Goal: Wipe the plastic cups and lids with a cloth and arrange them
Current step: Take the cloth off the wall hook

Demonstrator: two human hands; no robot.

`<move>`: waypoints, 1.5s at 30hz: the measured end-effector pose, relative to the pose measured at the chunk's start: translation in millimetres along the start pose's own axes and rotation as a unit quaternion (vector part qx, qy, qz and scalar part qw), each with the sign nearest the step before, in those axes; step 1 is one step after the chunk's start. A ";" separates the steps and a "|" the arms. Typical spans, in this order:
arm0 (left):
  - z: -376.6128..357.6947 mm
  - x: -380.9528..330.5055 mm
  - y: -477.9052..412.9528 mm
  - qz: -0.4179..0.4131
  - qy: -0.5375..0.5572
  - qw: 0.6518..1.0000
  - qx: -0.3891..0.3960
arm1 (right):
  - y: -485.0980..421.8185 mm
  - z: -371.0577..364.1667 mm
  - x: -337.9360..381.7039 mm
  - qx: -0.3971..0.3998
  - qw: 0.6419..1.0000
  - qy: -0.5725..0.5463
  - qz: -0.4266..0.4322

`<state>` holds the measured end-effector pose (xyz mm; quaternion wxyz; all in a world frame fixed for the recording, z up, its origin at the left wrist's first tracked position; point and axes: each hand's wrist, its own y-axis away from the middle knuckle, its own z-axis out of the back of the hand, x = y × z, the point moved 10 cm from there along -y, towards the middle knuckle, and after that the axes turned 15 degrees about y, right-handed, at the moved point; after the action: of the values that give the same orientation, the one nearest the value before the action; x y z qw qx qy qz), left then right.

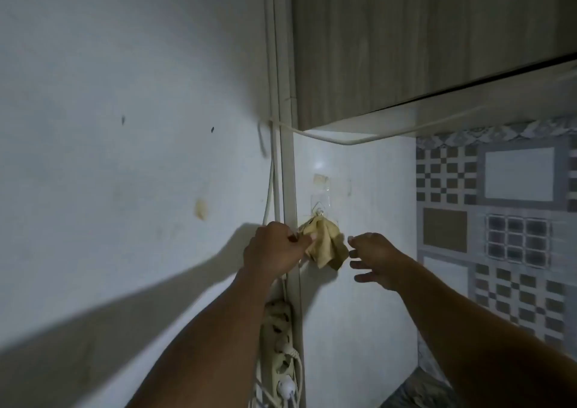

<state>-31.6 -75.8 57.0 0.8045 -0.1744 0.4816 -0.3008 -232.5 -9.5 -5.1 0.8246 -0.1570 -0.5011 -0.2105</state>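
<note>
Hands: left [274, 250] pinching cloth [324, 245], right [379, 259] open.

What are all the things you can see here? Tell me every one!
cloth: one, yellow, hanging from the hook on the white wall
hook: one, clear, stuck to the wall above the cloth
power strip: one, cream, running down the wall corner below the left hand, with white plugs in it
cable: one, white, draped under the cabinet and down the corner
cabinet: one, grey wood grain, top right
tiles: many, grey, white and brown patterns, on the right wall
cups and lids: none in view
left hand: one, pinching the cloth's left edge
right hand: one, fingers spread, just right of the cloth, apparently not touching it
</note>
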 end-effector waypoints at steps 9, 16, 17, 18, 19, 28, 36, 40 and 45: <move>-7.1 24.1 -26.5 0.000 0.065 0.996 -0.058 | -44.5 -7.0 0.8 -0.042 0.986 -0.160 -0.023; 0.3 20.6 -32.2 0.000 0.177 0.983 -0.046 | -19.6 51.1 69.1 -0.181 0.973 -0.040 0.141; 3.7 16.8 -32.7 0.003 0.196 0.980 -0.047 | -15.2 55.7 79.1 -0.182 0.969 -0.039 0.163; 7.3 12.9 -33.1 0.011 0.220 0.974 -0.048 | -11.5 58.7 87.2 -0.177 0.967 -0.046 0.180; 10.7 10.1 -33.3 0.024 0.251 0.967 -0.046 | -9.1 61.7 91.3 -0.168 0.966 -0.059 0.187; -30.9 44.2 38.6 0.269 0.462 0.841 0.079 | 20.7 8.5 6.3 0.064 0.946 -0.317 -0.032; -79.0 88.4 142.1 0.388 0.407 0.817 0.124 | 70.2 -38.8 -88.6 0.070 0.948 -0.306 -0.061; -80.1 61.2 149.9 0.360 0.395 0.832 0.149 | 91.7 -35.0 -96.5 0.042 0.964 -0.257 -0.050; -89.3 -3.6 165.3 0.313 0.386 0.846 0.193 | 134.5 -30.3 -106.8 0.059 0.959 -0.270 -0.057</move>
<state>-59.2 52.6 -77.2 0.6227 0.2742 0.7144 -0.1633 -185.4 112.4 -120.4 0.6533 -0.1303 -0.7245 -0.1771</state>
